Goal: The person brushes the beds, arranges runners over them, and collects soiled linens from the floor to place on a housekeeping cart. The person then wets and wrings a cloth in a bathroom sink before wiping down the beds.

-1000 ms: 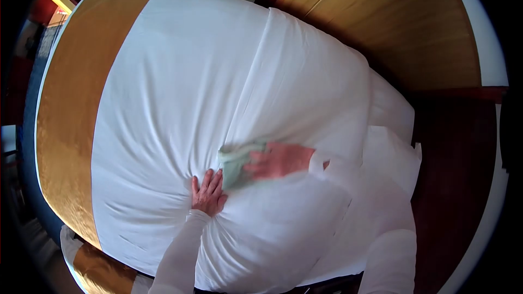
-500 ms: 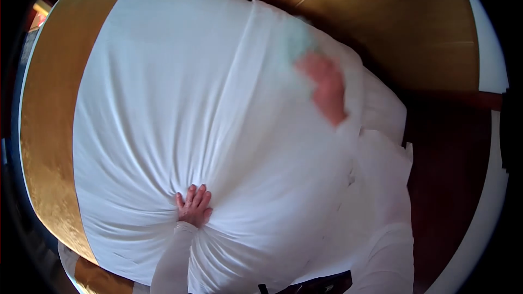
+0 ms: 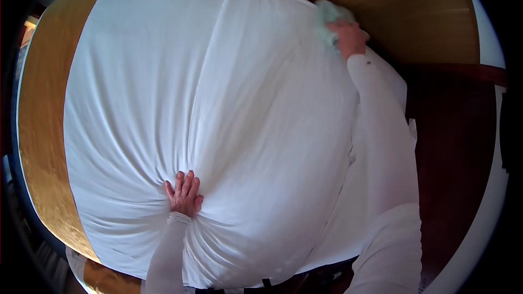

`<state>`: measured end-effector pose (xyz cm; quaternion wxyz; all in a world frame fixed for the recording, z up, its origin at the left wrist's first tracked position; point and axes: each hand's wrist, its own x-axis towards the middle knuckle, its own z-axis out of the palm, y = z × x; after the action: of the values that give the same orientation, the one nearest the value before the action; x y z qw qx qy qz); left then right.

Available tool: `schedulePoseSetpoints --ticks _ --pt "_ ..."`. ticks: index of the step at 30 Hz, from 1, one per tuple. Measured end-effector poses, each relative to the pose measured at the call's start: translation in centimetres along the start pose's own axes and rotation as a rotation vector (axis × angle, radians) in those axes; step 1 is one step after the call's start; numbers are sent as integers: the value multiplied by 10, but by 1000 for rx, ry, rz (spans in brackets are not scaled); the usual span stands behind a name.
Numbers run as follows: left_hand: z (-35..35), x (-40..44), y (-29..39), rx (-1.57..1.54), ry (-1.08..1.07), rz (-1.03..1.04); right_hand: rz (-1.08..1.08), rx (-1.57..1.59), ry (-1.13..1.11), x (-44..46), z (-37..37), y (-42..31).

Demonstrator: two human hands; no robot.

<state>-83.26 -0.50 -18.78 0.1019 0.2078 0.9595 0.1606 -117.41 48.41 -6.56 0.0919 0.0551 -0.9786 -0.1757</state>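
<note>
A bed with a white sheet [image 3: 261,130] fills most of the head view. My left hand [image 3: 185,195] presses on it with fingers spread, and folds run out from under the palm. Near the far right edge of the bed, my right hand [image 3: 350,38] is closed on a pale green cloth [image 3: 331,15]. The cloth is bunched and slightly blurred; it appears to lie against the sheet at the corner. The fingertips of my right hand are partly hidden in it.
A gold bed runner [image 3: 46,109] crosses the bed at the left. Beyond the bed's upper right edge stands a brown wooden panel [image 3: 403,11]. Dark red floor [image 3: 452,169] lies to the right.
My right hand has swept up and away with the green cloth, to the bed's far right edge. My left hand stays pressed on the sheet; the view has shifted slightly.
</note>
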Motion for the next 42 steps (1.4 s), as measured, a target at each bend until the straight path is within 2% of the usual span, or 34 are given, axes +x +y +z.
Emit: schedulePoseSetpoints --ticks 1,4,6,7,9,11,12,15,17,18,19,20,21,22,24,28,30,31,33,38,39,42 --pt "1 0 0 -4 -7 5 229 -35 -84 3 10 12" --pt "-4 2 0 -7 -5 -1 295 66 -137 -29 -40 9" --pt "-4 2 1 1 9 0 -200 324 120 -90 -65 -3" --pt "-3 2 2 21 19 0 -160 649 106 -134 -49 -22" --pt "-3 3 2 34 14 4 -677 536 44 -190 -121 -67" --pt "-2 4 1 42 53 26 -1115 534 12 -236 -151 -98" --pt "-3 4 2 41 49 32 -1269 539 3 -250 -153 -104" --pt "-3 7 1 53 84 62 -1297 576 36 -262 -115 -94" --pt "-1 5 -1 83 108 65 -1167 500 53 -226 -80 -57" --pt "-3 5 1 89 96 63 -1024 460 -39 -200 -71 -34" --pt "-4 7 2 76 100 58 -932 520 41 -169 -55 -9" --pt "-5 7 3 62 105 56 -752 504 -98 -144 -43 18" --pt "-5 6 3 66 96 57 -565 246 -78 -128 -38 43" --pt "-4 7 2 70 117 65 -292 -91 -180 -118 -45 53" --pt "-2 9 3 72 164 85 68 -234 -210 -102 -30 82" --pt "-3 9 5 78 106 34 167 18 -331 -121 -94 85" --pt "-9 9 9 82 120 44 13 278 -217 -151 -134 60" --pt "-7 11 8 92 153 60 16 276 -209 -159 -141 52" --pt "-6 16 8 89 173 66 -230 175 53 -180 -144 32" --pt "-8 12 12 107 205 75 -114 335 -101 -280 -101 -30" --pt "-10 11 14 98 206 70 -114 401 -103 -318 -97 -49" --pt "-20 10 20 47 199 70 24 510 -321 -460 -142 -127"
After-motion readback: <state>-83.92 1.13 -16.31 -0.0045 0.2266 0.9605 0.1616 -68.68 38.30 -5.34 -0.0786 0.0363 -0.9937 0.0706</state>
